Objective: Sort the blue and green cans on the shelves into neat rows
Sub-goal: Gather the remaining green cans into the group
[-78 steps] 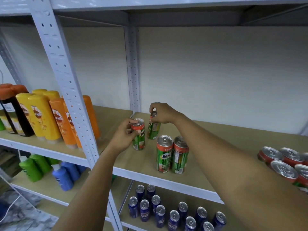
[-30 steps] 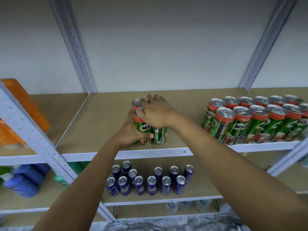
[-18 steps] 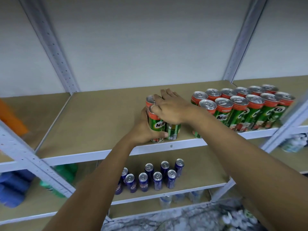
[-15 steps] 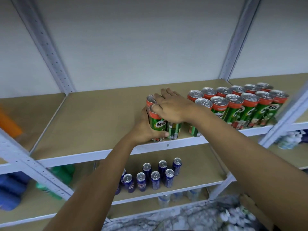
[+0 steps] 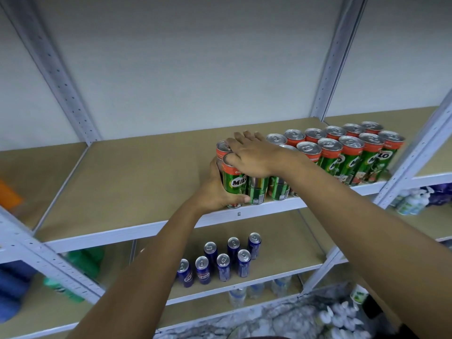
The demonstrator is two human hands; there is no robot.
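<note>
On the upper shelf [image 5: 137,182], most of the green cans [image 5: 347,152] already stand in two neat rows toward the right end, reaching close to the right post. A small cluster [image 5: 247,184] of green cans sits at the front edge, at the left end of those rows; its rightmost front can looks to touch the front row, though the right arm hides that join. Judging by this, the green sort is nearly done, and what remains is to close and square the cluster against the rows.

The left hand [image 5: 216,192] is cupped round the cluster's left side, thumb across the front of the nearest can low down, fingers curled behind it. The right hand [image 5: 254,155] lies flat over the can tops, fingers straight and pointing toward the back, pressing down and gripping nothing. The cluster thus sits between the two hands, one on its side and one on its top.

On the lower shelf [image 5: 281,255], the blue cans [image 5: 220,260] stand upright in a loose, slanting double line near the front edge, not yet squared, so that part seems still to do.
</note>
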